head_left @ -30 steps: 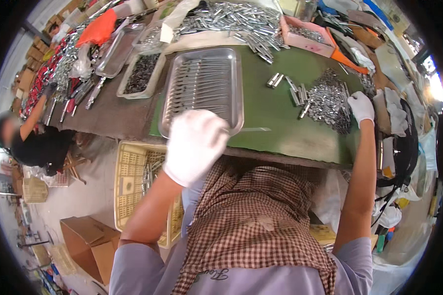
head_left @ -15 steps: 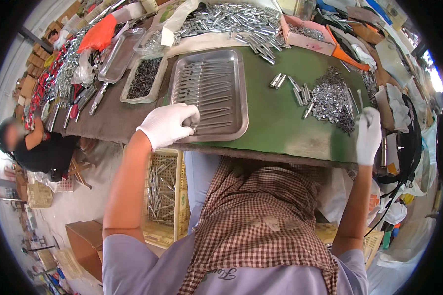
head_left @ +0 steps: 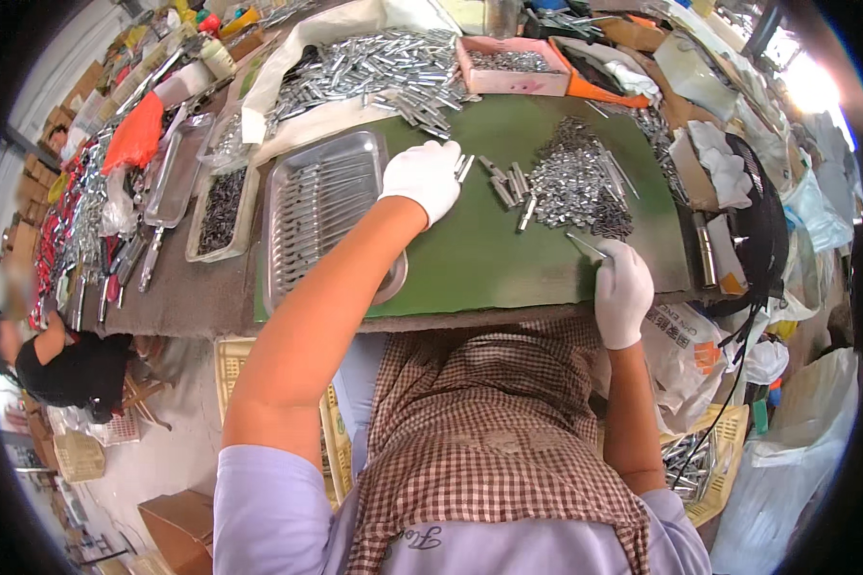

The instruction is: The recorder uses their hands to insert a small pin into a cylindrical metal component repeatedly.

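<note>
My left hand, in a white glove, is over the green mat with its fingertips at two small metal cylinders. Its fingers are mostly hidden, so a grip does not show. In my right hand, also gloved, a thin pointed metal rod is pinched, its tip aimed up and left. Just beyond it lies a pile of small shiny metal parts, with several short metal tubes at its left. A steel tray with a row of slender metal rods sits left, partly behind my left forearm.
Metal tubes heap on a pale cloth at the back, beside a pink box of small parts. A bin of dark pieces stands left of the tray. A black mesh bag hangs at right. Another person sits far left.
My left hand has left the tray's near edge and moved right and away to the two cylinders. My right hand has come left and nearer with the rod. The view has shifted.
</note>
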`<act>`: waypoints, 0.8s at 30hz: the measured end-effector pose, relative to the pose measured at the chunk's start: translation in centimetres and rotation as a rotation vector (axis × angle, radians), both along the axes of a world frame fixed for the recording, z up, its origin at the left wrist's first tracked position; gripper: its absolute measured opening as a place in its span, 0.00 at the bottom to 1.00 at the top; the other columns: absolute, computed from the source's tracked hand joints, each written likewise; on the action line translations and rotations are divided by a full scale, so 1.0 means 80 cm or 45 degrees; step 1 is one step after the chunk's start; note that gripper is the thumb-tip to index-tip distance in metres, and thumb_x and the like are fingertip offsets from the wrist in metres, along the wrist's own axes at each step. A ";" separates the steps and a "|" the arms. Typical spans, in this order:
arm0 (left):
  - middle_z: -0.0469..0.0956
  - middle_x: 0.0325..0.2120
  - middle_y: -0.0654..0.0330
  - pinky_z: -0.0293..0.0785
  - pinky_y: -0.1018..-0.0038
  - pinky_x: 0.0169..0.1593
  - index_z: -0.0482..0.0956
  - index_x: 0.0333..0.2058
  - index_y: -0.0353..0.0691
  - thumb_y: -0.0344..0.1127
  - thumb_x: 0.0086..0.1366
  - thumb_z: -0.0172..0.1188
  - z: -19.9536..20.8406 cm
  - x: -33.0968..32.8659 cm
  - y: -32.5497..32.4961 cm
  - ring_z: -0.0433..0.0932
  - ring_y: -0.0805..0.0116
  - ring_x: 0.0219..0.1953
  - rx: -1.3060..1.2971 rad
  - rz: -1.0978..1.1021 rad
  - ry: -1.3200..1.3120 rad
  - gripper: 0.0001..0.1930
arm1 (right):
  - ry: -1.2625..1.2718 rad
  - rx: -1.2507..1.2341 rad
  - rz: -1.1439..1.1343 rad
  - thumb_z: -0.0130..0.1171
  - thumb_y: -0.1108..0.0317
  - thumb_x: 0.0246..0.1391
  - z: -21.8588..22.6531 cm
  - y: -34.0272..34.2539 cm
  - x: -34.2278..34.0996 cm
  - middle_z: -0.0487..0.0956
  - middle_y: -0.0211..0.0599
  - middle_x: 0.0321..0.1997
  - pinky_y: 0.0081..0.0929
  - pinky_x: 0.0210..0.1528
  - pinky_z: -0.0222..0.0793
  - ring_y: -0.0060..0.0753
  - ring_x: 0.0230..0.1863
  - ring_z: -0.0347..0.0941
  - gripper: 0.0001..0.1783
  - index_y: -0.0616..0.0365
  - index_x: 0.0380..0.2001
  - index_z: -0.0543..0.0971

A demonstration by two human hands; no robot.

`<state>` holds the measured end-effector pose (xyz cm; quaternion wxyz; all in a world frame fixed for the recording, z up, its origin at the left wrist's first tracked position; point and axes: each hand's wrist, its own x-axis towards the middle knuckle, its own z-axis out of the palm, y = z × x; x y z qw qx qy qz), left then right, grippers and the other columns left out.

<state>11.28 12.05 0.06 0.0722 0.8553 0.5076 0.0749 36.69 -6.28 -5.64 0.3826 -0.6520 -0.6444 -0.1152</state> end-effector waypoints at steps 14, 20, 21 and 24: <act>0.78 0.33 0.57 0.73 0.59 0.44 0.78 0.37 0.44 0.35 0.58 0.61 -0.010 0.036 -0.147 0.78 0.54 0.38 0.127 -0.596 -0.085 0.08 | 0.207 -0.168 0.364 0.59 0.77 0.52 0.030 -0.015 0.011 0.83 0.38 0.36 0.39 0.45 0.72 0.48 0.40 0.78 0.08 0.54 0.34 0.82; 0.79 0.32 0.58 0.72 0.59 0.44 0.80 0.31 0.43 0.32 0.56 0.67 -0.038 0.024 -0.174 0.78 0.54 0.39 0.186 -0.243 -0.615 0.05 | -0.012 -0.316 0.350 0.64 0.72 0.52 0.037 -0.024 0.003 0.81 0.34 0.35 0.40 0.47 0.70 0.45 0.40 0.78 0.05 0.50 0.33 0.81; 0.79 0.31 0.58 0.72 0.59 0.44 0.80 0.31 0.43 0.33 0.56 0.67 -0.041 0.025 -0.178 0.78 0.54 0.38 0.156 -0.245 -0.609 0.05 | -0.066 -0.297 0.368 0.65 0.71 0.51 0.035 -0.022 0.003 0.81 0.32 0.35 0.40 0.47 0.70 0.44 0.41 0.77 0.06 0.48 0.33 0.81; 0.78 0.29 0.59 0.71 0.59 0.42 0.81 0.32 0.44 0.35 0.56 0.68 -0.043 0.029 -0.186 0.77 0.55 0.35 0.137 -0.266 -0.589 0.07 | -0.073 -0.328 0.342 0.65 0.73 0.50 0.035 -0.021 -0.003 0.81 0.33 0.35 0.40 0.49 0.70 0.45 0.43 0.76 0.05 0.51 0.32 0.82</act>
